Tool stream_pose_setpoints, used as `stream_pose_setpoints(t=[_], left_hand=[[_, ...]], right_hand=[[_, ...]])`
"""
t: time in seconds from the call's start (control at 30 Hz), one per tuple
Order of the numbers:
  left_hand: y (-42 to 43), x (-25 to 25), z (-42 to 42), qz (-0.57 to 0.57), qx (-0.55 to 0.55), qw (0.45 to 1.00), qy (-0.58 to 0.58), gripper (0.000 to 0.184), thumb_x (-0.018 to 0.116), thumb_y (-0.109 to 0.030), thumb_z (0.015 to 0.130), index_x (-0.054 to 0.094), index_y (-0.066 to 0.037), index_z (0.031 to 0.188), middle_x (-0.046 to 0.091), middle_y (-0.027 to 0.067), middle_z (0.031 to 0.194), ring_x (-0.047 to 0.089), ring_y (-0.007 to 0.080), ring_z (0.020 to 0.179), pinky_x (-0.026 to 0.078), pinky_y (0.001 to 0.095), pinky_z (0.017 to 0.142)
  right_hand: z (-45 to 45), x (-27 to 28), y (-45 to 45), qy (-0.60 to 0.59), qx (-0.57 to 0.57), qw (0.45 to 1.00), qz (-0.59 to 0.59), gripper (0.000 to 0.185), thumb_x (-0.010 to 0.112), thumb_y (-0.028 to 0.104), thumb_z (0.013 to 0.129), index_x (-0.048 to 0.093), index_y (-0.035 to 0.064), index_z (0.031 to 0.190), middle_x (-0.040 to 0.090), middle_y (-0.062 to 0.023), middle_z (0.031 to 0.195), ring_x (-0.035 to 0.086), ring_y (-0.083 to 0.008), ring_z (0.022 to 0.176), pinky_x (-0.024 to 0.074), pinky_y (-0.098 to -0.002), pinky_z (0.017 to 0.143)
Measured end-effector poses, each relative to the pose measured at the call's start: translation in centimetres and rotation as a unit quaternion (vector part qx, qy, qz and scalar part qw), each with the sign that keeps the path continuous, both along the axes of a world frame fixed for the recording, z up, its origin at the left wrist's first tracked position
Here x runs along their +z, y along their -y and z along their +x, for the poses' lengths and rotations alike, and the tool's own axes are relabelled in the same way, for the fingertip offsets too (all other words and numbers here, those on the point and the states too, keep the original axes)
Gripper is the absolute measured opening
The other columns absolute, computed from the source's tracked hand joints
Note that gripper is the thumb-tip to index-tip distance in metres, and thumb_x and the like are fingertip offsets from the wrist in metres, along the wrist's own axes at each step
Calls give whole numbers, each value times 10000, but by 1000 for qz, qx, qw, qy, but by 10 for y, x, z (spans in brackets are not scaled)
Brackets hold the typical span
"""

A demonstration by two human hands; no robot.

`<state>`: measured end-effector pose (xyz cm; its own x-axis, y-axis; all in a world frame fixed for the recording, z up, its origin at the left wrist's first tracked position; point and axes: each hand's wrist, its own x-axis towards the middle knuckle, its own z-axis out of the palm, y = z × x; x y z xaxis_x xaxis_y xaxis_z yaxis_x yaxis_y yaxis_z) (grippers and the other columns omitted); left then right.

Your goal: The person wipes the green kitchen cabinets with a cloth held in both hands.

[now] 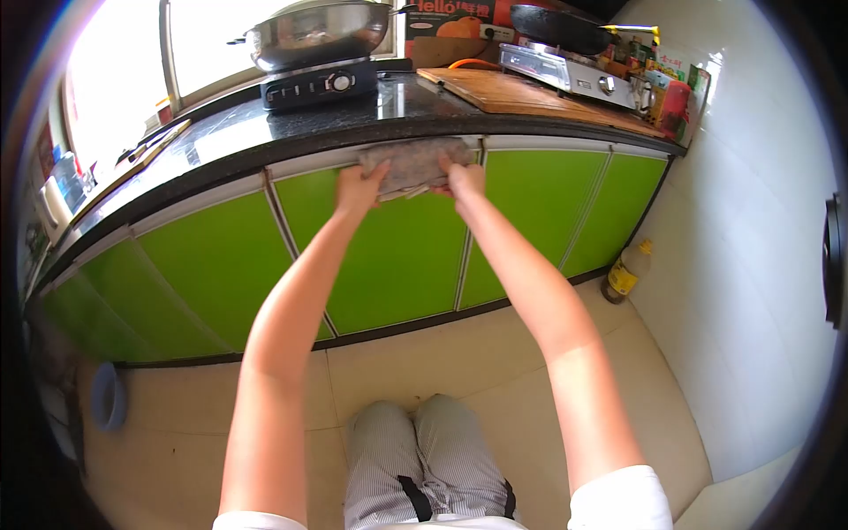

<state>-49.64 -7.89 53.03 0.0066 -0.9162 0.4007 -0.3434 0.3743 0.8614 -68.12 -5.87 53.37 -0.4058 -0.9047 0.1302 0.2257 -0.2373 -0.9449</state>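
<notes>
Both arms reach forward to a greyish cloth (pixel 413 165) at the top of the green cabinet front, just under the counter edge. My left hand (pixel 359 187) grips the cloth's left end, thumb on top. At its right end, my right hand (pixel 461 179) is closed on it the same way. The cloth looks folded and is slightly blurred, with pale edges showing along its lower side. Behind it is a green cabinet door (pixel 384 265); the cloth covers part of the door's upper rim.
A steel pot (pixel 318 37) stands on a black cooker (pixel 320 85). To the right are a wooden board (pixel 530 99), a gas stove (pixel 565 75) and a black wok (pixel 556 28). An oil bottle (pixel 625 272) stands on the floor by the wall; a blue basin (pixel 109 397) is at left.
</notes>
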Motion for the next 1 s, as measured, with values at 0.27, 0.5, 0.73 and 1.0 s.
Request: stream_pose_setpoints(t=[0.27,0.5,0.73,1.0], left_hand=[[-24,-32,169,50,162,985,-10,508,640,-463,765,581,33,677,539,78,550,510,144,425,417,274,415],[-9,-31,123,2,113,992,60,482,650,-419,766,568,29,606,531,95,491,531,169,408,420,319,394],[15,-85,-46,-8,14,999,31,512,644,-447,759,550,6,539,542,120,461,561,213,407,452,354,465],[0,-85,35,24,11,1000,15,534,631,-478,768,533,-4,541,523,104,454,509,200,364,431,345,444]], right_hand=[[164,-13,2,-57,172,983,20,432,712,267,740,549,-125,823,612,-190,716,601,-226,469,489,-274,403],[106,-31,-3,-52,85,995,-25,436,697,298,751,550,-112,773,584,-153,652,588,-216,456,480,-281,381],[-41,-59,-21,-110,-90,990,21,442,680,308,768,552,-115,756,583,-150,631,583,-202,445,480,-285,375],[23,-68,-5,-167,-31,982,78,435,680,287,771,537,-109,663,565,-145,566,560,-205,388,457,-281,362]])
